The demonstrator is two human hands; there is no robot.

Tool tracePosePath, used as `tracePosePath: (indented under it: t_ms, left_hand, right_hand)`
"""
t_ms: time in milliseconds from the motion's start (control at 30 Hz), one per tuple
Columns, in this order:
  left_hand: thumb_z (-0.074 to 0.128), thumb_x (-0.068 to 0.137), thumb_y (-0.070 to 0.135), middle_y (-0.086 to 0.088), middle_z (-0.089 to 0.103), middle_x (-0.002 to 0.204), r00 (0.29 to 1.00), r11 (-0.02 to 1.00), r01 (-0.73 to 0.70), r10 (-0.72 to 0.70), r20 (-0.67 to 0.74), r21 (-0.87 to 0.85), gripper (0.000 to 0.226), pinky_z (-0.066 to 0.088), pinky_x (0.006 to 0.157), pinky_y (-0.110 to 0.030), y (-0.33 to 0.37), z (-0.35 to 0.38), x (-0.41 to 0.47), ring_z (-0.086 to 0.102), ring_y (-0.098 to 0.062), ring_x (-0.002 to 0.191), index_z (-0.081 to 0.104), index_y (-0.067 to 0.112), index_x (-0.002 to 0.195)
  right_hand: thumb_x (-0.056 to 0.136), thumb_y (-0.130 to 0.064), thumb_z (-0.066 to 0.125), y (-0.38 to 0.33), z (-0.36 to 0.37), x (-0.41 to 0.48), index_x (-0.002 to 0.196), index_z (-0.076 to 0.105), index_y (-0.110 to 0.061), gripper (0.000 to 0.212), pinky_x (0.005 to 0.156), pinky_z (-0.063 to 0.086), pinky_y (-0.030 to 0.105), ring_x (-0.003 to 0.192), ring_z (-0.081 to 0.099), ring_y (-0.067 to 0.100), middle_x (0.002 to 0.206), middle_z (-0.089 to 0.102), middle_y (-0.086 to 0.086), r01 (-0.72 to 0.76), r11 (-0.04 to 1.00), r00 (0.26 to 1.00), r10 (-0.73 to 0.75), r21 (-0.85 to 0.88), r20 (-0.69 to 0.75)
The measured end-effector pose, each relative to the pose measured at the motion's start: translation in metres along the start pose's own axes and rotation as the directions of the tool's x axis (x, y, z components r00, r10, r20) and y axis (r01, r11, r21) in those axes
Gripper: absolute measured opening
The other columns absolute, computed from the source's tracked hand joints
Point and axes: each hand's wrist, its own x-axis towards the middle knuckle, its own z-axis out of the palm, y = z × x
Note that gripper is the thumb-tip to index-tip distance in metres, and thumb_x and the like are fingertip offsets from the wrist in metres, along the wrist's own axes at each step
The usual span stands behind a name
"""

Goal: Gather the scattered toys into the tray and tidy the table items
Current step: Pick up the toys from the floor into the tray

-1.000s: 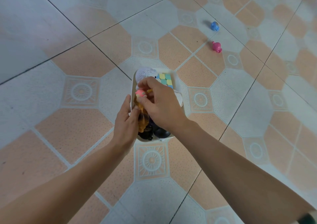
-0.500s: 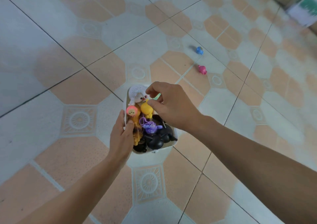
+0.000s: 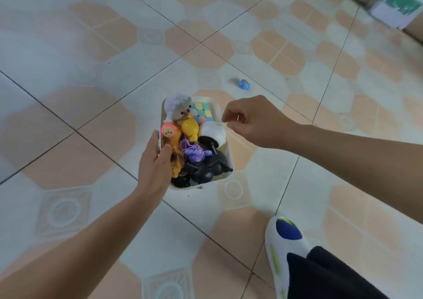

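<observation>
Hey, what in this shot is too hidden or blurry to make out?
- Head view: what the loosely curled right hand holds, if anything; its fingers hide it.
- The tray wall under the left hand.
- The small blue toy: too small to identify.
- The box top right: cut off, blurred.

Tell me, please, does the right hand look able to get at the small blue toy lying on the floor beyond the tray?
Probably yes: the right hand looks empty, and only bare floor shows between it and the blue toy, though some leaning forward may be needed.
</observation>
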Motion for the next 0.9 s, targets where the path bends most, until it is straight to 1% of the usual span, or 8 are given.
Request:
tracePosePath:
  t_ms: [200,267,367,533,667,767,833,900]
  left_hand:
    - [0.036,0.097,0.018,0.005,0.067,0.115,0.999,0.997,-0.034,0.033,-0.007,-0.067,0.039,0.051,0.092,-0.036,0.003,0.08,0.047,0.063,-0.015,0.108,0.055,0.038,0.124]
    - [0.037,0.098,0.021,0.008,0.067,0.112,0.999,0.997,-0.024,0.02,-0.049,-0.07,0.036,0.051,0.093,-0.037,-0.001,0.102,0.06,0.063,-0.013,0.106,0.056,0.04,0.122]
    - [0.038,0.098,0.02,0.008,0.069,0.109,0.995,0.996,-0.008,-0.001,-0.099,-0.086,0.036,0.052,0.093,-0.04,-0.008,0.13,0.077,0.064,-0.013,0.104,0.058,0.035,0.124]
    - [0.038,0.097,0.017,0.011,0.072,0.104,0.991,0.995,-0.006,-0.008,-0.135,-0.1,0.036,0.053,0.085,-0.033,-0.021,0.161,0.104,0.067,-0.009,0.098,0.06,0.038,0.118]
    - [0.041,0.096,0.022,0.008,0.072,0.107,0.983,0.993,0.022,-0.043,-0.177,-0.12,0.033,0.053,0.089,-0.04,-0.032,0.173,0.116,0.068,-0.014,0.102,0.061,0.038,0.117]
    - [0.043,0.092,0.026,0.006,0.072,0.107,0.979,0.992,0.017,-0.042,-0.2,-0.123,0.033,0.053,0.09,-0.041,-0.037,0.177,0.121,0.067,-0.016,0.103,0.061,0.036,0.117]
    - [0.043,0.093,0.024,0.007,0.072,0.106,0.979,0.993,0.013,-0.037,-0.201,-0.12,0.033,0.054,0.086,-0.037,-0.04,0.178,0.123,0.067,-0.014,0.101,0.06,0.031,0.121]
    - [0.042,0.097,0.019,0.007,0.072,0.103,0.977,0.994,0.013,-0.036,-0.211,-0.111,0.034,0.054,0.083,-0.033,-0.043,0.18,0.123,0.068,-0.011,0.098,0.059,0.027,0.125]
  right_hand:
    - [0.085,-0.007,0.06,0.119,-0.006,0.033,0.084,0.068,-0.011,0.009,0.063,0.041,0.015,0.071,0.057,0.015,0.081,0.068,0.004,-0.072,0.996,0.994,0.076,0.048,-0.078]
    - [0.084,-0.008,0.06,0.162,0.002,0.046,0.084,0.066,-0.011,0.007,0.066,0.043,0.019,0.072,0.055,0.015,0.083,0.067,0.003,-0.12,0.991,0.988,0.124,0.053,-0.092]
    - [0.084,-0.012,0.062,0.218,0.019,0.065,0.1,0.065,-0.011,0.016,0.077,0.046,0.032,0.081,0.055,0.02,0.098,0.063,0.006,-0.204,0.978,0.978,0.205,0.033,-0.024]
    - [0.088,-0.026,0.063,0.265,0.052,0.096,0.13,0.048,-0.018,0.045,0.091,0.044,0.036,0.11,0.053,0.027,0.127,0.05,0.01,-0.265,0.963,0.952,0.269,-0.051,0.143]
    - [0.087,-0.037,0.064,0.274,0.077,0.118,0.137,0.038,-0.018,0.059,0.091,0.045,0.038,0.115,0.048,0.03,0.13,0.04,0.013,-0.258,0.953,0.946,0.283,-0.16,0.16]
    - [0.086,-0.032,0.064,0.277,0.091,0.127,0.125,0.047,-0.015,0.046,0.084,0.049,0.039,0.105,0.049,0.03,0.117,0.042,0.012,-0.233,0.949,0.951,0.268,-0.212,0.155]
    - [0.089,-0.028,0.058,0.278,0.095,0.129,0.111,0.053,-0.013,0.028,0.075,0.047,0.035,0.097,0.05,0.028,0.103,0.039,0.008,-0.236,0.954,0.956,0.262,-0.185,0.133]
    - [0.09,-0.025,0.056,0.283,0.096,0.13,0.104,0.056,-0.011,0.02,0.071,0.046,0.033,0.091,0.05,0.026,0.099,0.041,0.007,-0.249,0.958,0.958,0.265,-0.14,0.111]
